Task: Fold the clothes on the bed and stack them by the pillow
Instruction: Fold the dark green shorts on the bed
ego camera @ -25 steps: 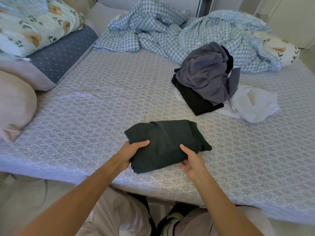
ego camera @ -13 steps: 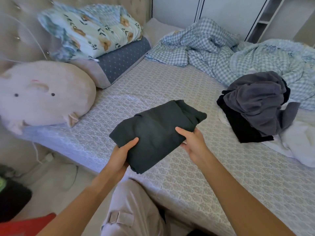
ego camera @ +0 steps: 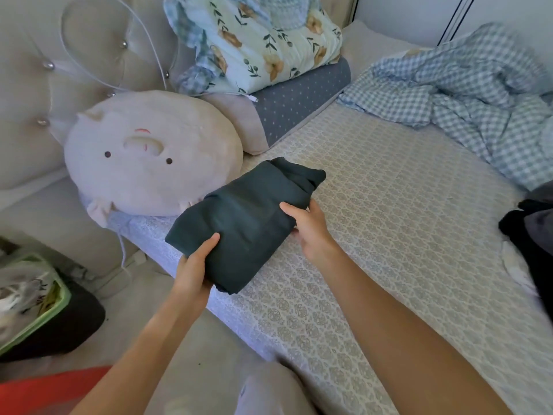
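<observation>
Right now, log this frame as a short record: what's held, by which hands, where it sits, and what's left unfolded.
held item: folded dark green garment
left hand: grips its near corner
right hand: grips its right edge
position: over the bed edge, beside the round pig pillow
stack by pillow: none visible yet
unfolded: dark clothes pile at right, partly cut off
background: checked blanket, floral pillow

Place: we are in a home bedroom | Bed: patterned sheet (ego camera: 389,235) over a mattress, tufted beige headboard (ego camera: 39,94) at its head edge | Bedding: floral pillow (ego camera: 263,40), round plush pig cushion (ego camera: 149,157), rumpled blue checked duvet (ego camera: 478,94) along the far edge | Beyond: pale wardrobe doors (ego camera: 419,16).
</observation>
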